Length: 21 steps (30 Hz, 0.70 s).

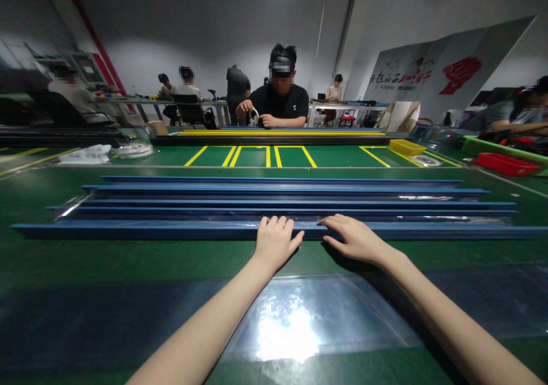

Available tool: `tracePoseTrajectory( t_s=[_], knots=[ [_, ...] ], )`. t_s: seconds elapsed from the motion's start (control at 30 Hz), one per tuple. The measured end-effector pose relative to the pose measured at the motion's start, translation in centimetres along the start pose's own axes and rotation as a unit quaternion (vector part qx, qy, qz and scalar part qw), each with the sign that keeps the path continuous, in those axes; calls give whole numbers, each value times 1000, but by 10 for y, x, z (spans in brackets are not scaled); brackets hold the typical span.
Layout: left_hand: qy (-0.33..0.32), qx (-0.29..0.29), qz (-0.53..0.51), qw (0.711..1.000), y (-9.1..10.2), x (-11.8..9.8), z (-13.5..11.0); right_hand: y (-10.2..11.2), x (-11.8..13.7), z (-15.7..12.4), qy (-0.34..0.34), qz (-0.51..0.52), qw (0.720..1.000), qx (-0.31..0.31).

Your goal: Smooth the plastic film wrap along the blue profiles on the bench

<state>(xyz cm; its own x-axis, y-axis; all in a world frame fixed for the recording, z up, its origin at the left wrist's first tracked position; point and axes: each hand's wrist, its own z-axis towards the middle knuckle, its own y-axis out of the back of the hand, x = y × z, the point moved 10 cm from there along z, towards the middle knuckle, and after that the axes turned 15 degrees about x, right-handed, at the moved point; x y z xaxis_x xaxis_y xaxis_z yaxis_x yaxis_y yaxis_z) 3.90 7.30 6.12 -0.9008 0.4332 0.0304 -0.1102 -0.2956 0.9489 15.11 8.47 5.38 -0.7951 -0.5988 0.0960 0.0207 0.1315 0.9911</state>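
Several long blue channel strips (149, 232) lie side by side across the green table, with clear plastic film between some of them. My left hand (276, 242) rests over the nearest strip, its fingers bent over the top edge and the thumb apart. Close by on the right, my right hand (353, 239) reaches to the same strip, fingertips at its edge and thumb spread. I see nothing held in either hand. A wide sheet of clear plastic film (334, 311) lies flat under my forearms and reflects a bright light.
Yellow tape lines mark the green table (252, 156) beyond the strips. A yellow tray (406, 147) and a red bin (506, 164) stand at the right. White crumpled material (85, 155) lies at the left. Across the table sits a co-worker (280, 96) holding a ring-shaped roll.
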Motion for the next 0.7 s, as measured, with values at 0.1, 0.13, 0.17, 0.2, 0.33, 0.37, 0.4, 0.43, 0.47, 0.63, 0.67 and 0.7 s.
tracePoseTrajectory(
  t_s=[0.1, 0.13, 0.17, 0.2, 0.33, 0.37, 0.4, 0.43, 0.47, 0.63, 0.67, 0.7],
  knots=[
    [-1, 1, -1, 1000, -1, 0, 0, 1, 1, 2, 3, 1, 1000, -8],
    [0, 1, -1, 1000, -1, 0, 0, 2, 1, 2, 1, 1, 1000, -13],
    [0, 1, -1, 1000, -1, 0, 0, 2, 0, 2, -1, 0, 1000, -17],
    [1, 1, -1, 1000, -1, 0, 0, 3, 0, 2, -4, -1, 1000, -20],
    [-1, -1, -2, 1000, -1, 0, 0, 3, -1, 0, -12, -5, 999, -29],
    [-1, -1, -2, 1000, -1, 0, 0, 3, -1, 0, -12, -5, 999, -31],
    [-1, -1, -2, 1000, -1, 0, 0, 3, -1, 0, -12, -5, 999, -33],
    [-1, -1, -3, 1000, -1, 0, 0, 2, -2, 0, -12, -6, 999, -35],
    [-1, -1, -3, 1000, -1, 1, 0, 2, -1, 0, -11, -6, 999, -38],
    [-3, 0, -4, 1000, 0, 0, -1, 8, 0, -3, -7, 36, 996, -80],
    [-4, -2, -3, 1000, 0, 0, -1, 10, 1, -4, -5, 40, 995, -91],
    [-5, -4, -4, 1000, 0, 0, -1, 11, 3, -4, -2, 37, 994, -101]
  ],
)
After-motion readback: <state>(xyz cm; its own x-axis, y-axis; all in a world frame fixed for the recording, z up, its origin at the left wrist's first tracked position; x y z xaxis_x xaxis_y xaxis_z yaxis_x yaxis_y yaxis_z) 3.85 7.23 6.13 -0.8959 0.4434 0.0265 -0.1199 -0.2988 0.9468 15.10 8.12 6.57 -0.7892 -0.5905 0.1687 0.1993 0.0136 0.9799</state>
